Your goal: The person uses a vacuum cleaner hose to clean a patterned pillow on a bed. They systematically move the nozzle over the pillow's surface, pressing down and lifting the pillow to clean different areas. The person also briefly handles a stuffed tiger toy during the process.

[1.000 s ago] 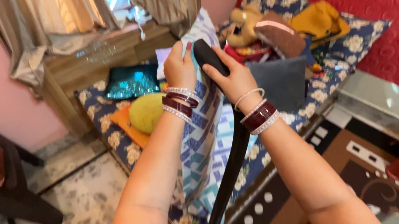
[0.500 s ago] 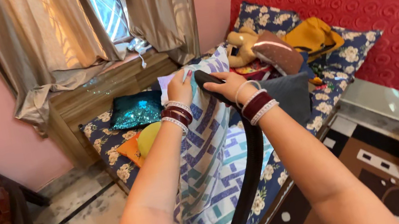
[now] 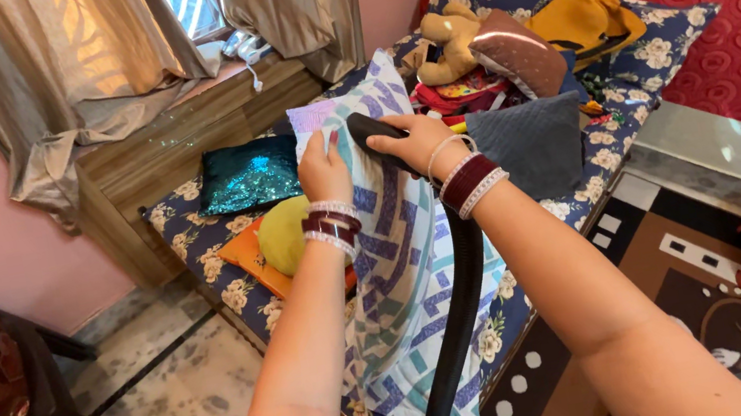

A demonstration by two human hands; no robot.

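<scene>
Bare forearms, a stack of maroon and silver-white bangles at each wrist, painted nails.

Both bare forearms reach up from the bottom of the frame toward its centre, nearly parallel. The left hand (image 3: 324,167) sits just left of centre, back of the hand toward the camera, fingers pointing up and curled closed in a pinch, with a stack of dark red and white bangles at the wrist. The right hand (image 3: 414,137), just right of it, is turned palm down, fingers wrapped closed, its wrist ringed with similar bangles.
</scene>
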